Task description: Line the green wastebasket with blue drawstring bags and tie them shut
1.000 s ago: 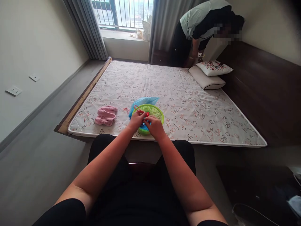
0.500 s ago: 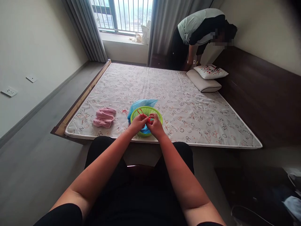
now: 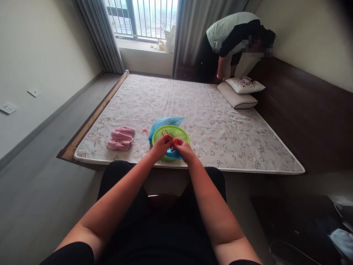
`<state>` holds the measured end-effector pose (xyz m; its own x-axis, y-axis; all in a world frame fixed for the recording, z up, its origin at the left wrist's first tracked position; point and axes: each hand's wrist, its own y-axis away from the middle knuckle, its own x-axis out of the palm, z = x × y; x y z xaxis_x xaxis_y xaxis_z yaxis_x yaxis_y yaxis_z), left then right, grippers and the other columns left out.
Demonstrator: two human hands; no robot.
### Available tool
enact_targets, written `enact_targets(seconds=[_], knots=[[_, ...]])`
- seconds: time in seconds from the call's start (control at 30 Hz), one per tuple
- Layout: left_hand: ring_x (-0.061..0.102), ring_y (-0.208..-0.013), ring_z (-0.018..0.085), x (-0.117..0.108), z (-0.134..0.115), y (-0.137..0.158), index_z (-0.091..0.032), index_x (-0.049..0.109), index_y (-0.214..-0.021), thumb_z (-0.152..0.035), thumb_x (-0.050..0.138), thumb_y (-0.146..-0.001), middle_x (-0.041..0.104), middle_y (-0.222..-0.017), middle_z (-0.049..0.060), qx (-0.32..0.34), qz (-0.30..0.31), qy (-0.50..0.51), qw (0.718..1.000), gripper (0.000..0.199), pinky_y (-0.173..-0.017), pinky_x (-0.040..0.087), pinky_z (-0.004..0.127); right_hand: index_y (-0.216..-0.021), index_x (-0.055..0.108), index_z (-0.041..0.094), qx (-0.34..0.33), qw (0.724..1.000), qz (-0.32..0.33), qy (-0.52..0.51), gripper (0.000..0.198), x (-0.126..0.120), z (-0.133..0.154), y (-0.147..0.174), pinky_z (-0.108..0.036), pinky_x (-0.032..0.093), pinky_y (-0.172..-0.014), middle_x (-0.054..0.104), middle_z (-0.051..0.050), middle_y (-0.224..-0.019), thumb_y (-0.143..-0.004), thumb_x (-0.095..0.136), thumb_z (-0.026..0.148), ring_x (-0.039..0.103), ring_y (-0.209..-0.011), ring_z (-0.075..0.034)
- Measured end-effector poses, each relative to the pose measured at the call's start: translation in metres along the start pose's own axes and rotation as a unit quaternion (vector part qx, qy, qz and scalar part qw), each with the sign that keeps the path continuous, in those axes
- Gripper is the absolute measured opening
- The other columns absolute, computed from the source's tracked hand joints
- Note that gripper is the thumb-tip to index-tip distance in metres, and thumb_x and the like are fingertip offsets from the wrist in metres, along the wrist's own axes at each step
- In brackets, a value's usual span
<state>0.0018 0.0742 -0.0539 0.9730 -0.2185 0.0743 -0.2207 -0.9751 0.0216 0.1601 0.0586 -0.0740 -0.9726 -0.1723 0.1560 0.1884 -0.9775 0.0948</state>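
Over a green plastic basket (image 3: 179, 129) my left hand (image 3: 162, 145) and my right hand (image 3: 184, 149) nearly meet, fingers pinched. Between them is a thin red cord (image 3: 164, 131), a loop of it standing up above my left fingers. A small bunched red part shows at my right fingertips; its exact shape is too small to tell. Blue plastic (image 3: 166, 121) lies behind the basket, and more blue shows beneath my hands. To the left a folded pink towel-like cloth (image 3: 121, 138) rests on the mattress, with a few red strands (image 3: 145, 131) between it and the basket.
The letter-print mattress (image 3: 193, 103) fills the wooden bed frame (image 3: 91, 119) before my knees. Two pillows (image 3: 245, 85) lie by the dark headboard (image 3: 298, 106). Across the bed a person (image 3: 234, 36) bends down. A dark low table (image 3: 292, 217) with a cable is at right.
My right fingers have shifted slightly down and draw a little away from my left, baring more of the red cord. The view has tilted slightly.
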Motion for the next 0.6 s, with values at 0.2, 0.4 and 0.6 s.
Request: enact_targets(seconds=[0.2,0.4,0.6], knots=[[0.063,-0.064,0.016,-0.004,0.008,-0.002,-0.020,0.066,-0.086,-0.035,0.080,-0.088,0.069,-0.070,-0.001,0.020,-0.071,-0.021,0.997,0.021,-0.065,0.049,0.029,-0.104,0.083,0.020,0.040,0.970,-0.051,-0.235,0.043,0.002,0.006,0.004,-0.024,0.062,-0.086,0.086,-0.004,-0.102,-0.068,0.104,0.033,0.079,-0.095,-0.016],[0.067,-0.067,0.019,-0.021,0.020,-0.004,-0.020,0.076,-0.082,-0.032,0.080,-0.090,0.072,-0.068,0.002,0.018,-0.136,-0.058,0.989,0.015,-0.071,0.053,0.031,-0.092,0.073,0.021,0.031,0.915,-0.232,-0.329,0.011,-0.008,0.016,-0.008,-0.023,0.067,-0.080,0.082,0.001,-0.082,-0.102,0.073,0.015,0.080,-0.079,-0.012],[0.067,-0.063,0.019,-0.074,0.039,-0.014,-0.017,0.076,-0.073,-0.025,0.080,-0.089,0.071,-0.064,0.003,-0.024,-0.218,-0.042,0.975,0.018,-0.073,0.054,0.032,-0.087,0.063,0.021,0.007,0.891,-0.335,-0.308,0.022,-0.086,0.025,-0.018,-0.019,0.067,-0.069,0.073,0.006,-0.067,-0.101,0.071,0.006,0.075,-0.062,-0.009]])
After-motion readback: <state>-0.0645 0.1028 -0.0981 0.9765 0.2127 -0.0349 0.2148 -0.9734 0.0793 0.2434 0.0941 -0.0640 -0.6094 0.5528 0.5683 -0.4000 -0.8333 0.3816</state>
